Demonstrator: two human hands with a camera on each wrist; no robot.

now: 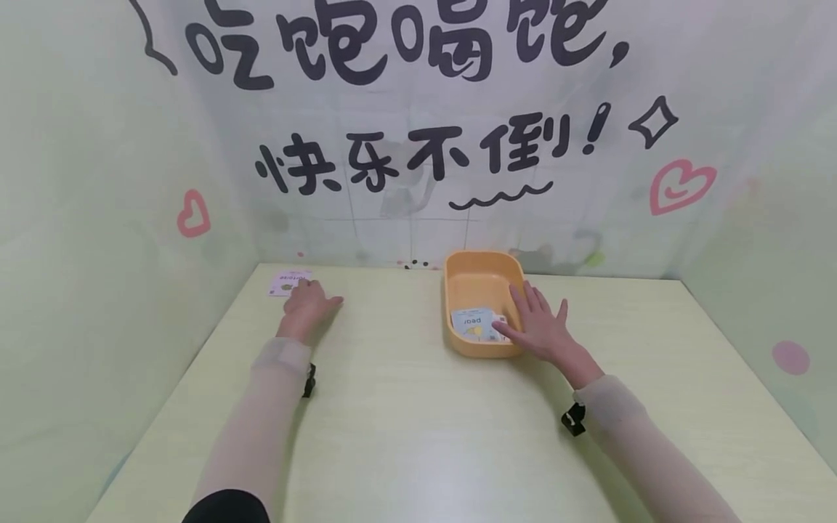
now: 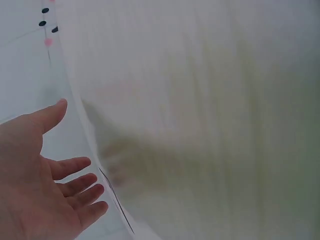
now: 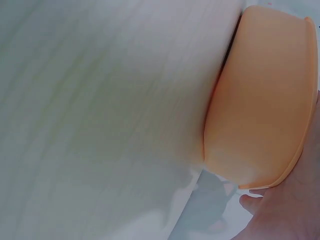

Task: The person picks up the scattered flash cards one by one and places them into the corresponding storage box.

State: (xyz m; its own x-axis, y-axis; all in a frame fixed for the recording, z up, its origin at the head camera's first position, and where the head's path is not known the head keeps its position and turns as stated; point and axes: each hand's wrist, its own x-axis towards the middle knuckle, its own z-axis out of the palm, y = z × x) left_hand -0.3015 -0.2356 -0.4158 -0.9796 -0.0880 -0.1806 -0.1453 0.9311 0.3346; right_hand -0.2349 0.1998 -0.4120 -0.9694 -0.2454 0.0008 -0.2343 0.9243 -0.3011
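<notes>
At the table's back left, a pink card printed "tortoise" (image 1: 282, 283) lies flat, partly covered by my left hand (image 1: 307, 309). That hand reaches over it with fingertips at the card and the thumb held out to the right. In the left wrist view the fingers of the left hand (image 2: 47, 180) are spread and slightly bent. An orange plastic bin (image 1: 484, 349) stands near the back edge. My right hand (image 1: 544, 330) lies over its right rim, fingers spread and fairly straight. Inside sit a pale blue "pear" card (image 1: 472, 322) and, partly hidden, another card edged in red.
The pale wooden table (image 1: 399, 407) ends at a back wall hung with a printed white curtain (image 1: 405, 196). Similar curtains enclose the left and right sides. A black device (image 1: 574, 419) hangs at the right wrist, and another (image 1: 309, 381) at the left.
</notes>
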